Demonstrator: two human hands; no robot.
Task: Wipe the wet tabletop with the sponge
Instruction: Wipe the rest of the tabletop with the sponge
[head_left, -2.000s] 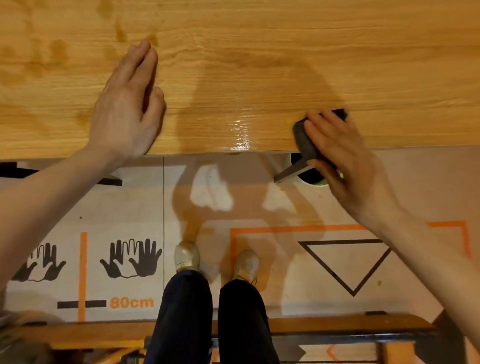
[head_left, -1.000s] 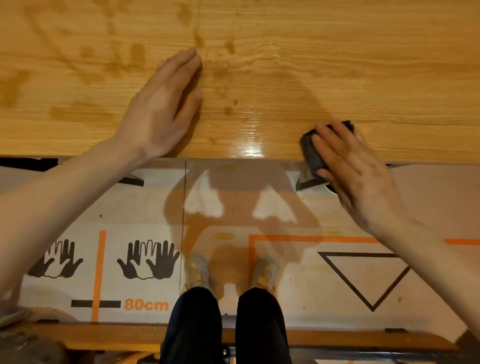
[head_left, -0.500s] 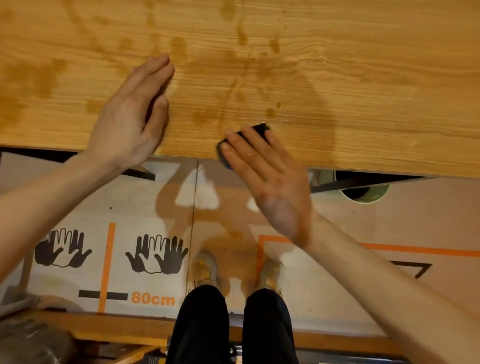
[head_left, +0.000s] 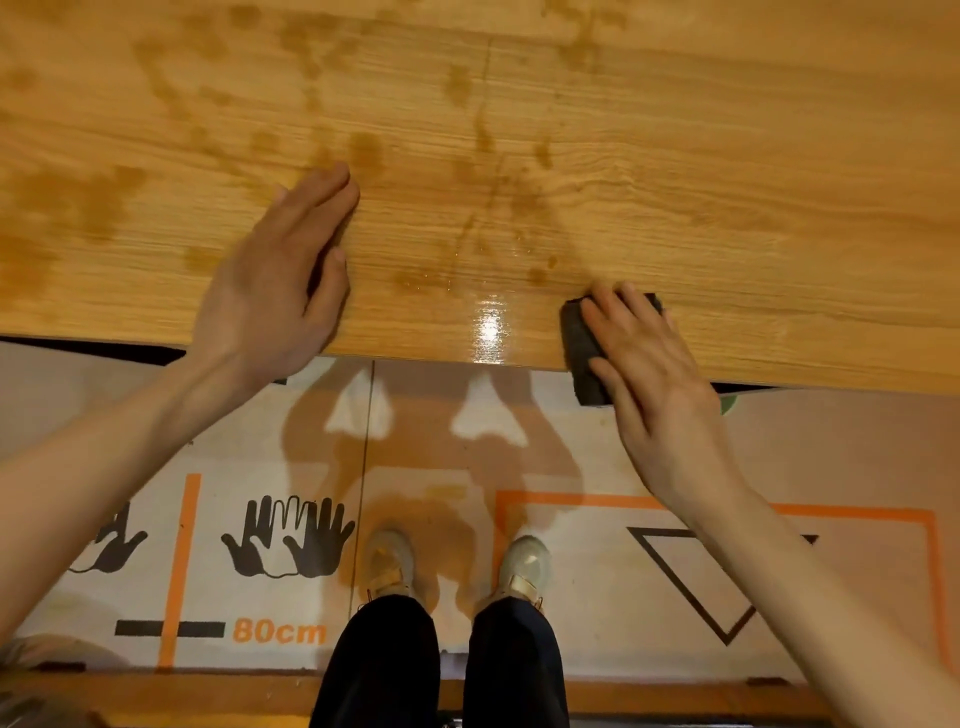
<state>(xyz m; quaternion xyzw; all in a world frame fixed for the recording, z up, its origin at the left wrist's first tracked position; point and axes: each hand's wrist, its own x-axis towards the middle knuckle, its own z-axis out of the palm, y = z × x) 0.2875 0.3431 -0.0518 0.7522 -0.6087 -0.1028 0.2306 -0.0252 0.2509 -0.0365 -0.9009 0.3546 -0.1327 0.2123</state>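
Dark grey sponge sits at the near edge of the wood-grain surface, its near end overhanging the edge toward the floor; right hand lies flat on top of it, fingers extended and slightly spread, pressing down rather than pinching, likely to keep the sponge face against the wet film; left hand rests palm-down on the surface left of the sponge, well apart from it, fingers held together, probably bracing the body while the other arm sweeps; sponge long axis runs roughly front-to-back, across the surface edge, tilted a little, far end pointing away from the person; wet blotches lie beyond and left of the sponge, mostly far side; glossy glare patch just left of the sponge at the edge, reads as a water film; strip right of the sponge looks drier, a judgement only; much wiping seems left.
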